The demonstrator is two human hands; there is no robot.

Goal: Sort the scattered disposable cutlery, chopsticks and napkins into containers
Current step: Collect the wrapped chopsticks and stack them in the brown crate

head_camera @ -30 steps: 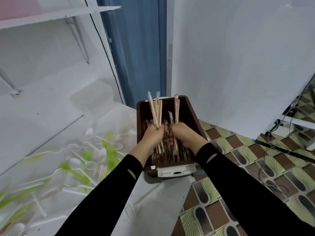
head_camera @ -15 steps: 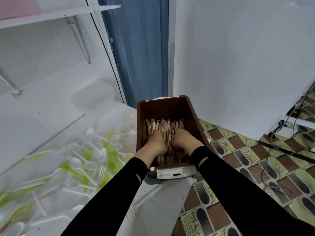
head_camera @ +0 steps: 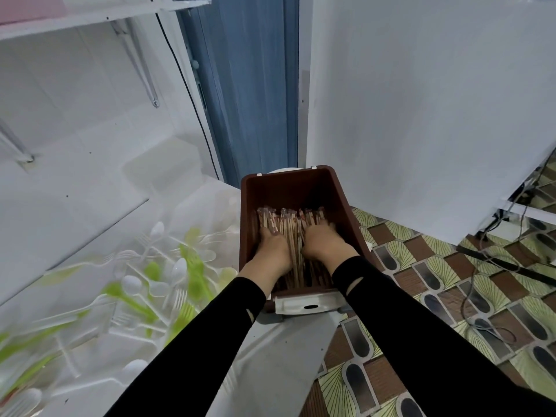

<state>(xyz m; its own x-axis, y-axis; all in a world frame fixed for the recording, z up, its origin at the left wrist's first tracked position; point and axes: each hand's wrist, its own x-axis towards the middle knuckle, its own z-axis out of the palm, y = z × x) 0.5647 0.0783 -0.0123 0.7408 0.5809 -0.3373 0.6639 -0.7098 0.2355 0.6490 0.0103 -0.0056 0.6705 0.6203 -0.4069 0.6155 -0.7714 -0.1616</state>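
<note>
Chopsticks (head_camera: 289,225) in brown box (head_camera: 296,189) under left hand (head_camera: 272,246) and right hand (head_camera: 322,242), each grip wide; wrapper print illegible

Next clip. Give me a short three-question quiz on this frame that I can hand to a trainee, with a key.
1. True or false: the chopsticks lie inside the brown box.
2. Pick one. The left hand and right hand are: A, resting on the chopsticks in the box; B, raised above the box; C, off to one side and touching nothing.
3. Fill in: the loose white and green plastic cutlery lies to the person's ___ of the box.

Key: 1 true; 2 A; 3 left.
</note>
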